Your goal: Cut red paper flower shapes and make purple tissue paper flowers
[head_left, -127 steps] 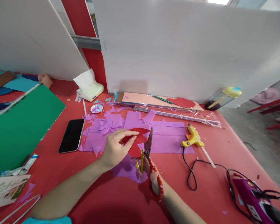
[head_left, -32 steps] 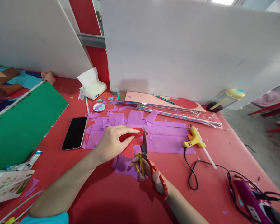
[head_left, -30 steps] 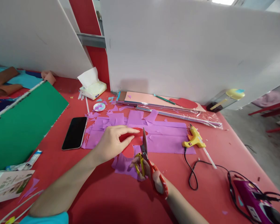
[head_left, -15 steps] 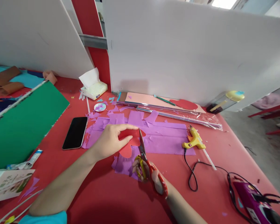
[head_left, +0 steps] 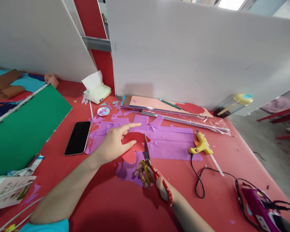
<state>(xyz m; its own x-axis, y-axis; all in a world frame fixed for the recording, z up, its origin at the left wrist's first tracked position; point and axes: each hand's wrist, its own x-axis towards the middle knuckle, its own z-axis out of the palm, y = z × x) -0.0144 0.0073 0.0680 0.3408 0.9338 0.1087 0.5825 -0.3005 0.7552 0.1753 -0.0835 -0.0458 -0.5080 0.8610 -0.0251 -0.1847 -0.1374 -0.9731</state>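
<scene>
My left hand (head_left: 114,141) holds a red paper cutout (head_left: 131,151) with rounded lobes by its left side. The thumb lies on top of the paper, and the index finger is lifted and stretched out to the right. In my right hand (head_left: 157,183) is a pair of scissors (head_left: 147,154) with one red and one yellow handle. The blades point away from me at the right part of the cutout; whether paper lies between them I cannot tell. Purple paper sheets (head_left: 174,149) with torn scraps lie beneath both hands on the red table (head_left: 106,199).
Right of the purple sheets lies a yellow glue gun (head_left: 201,145), its black cord running to a purple device (head_left: 262,206). A phone (head_left: 77,138), a tissue pack (head_left: 98,91) and a green board (head_left: 31,129) are to the left. Wrapped sheets (head_left: 183,119) lie by the white panel.
My left index finger has lifted off the red paper's upper edge and stretched out. The scissors stay almost in the same place.
</scene>
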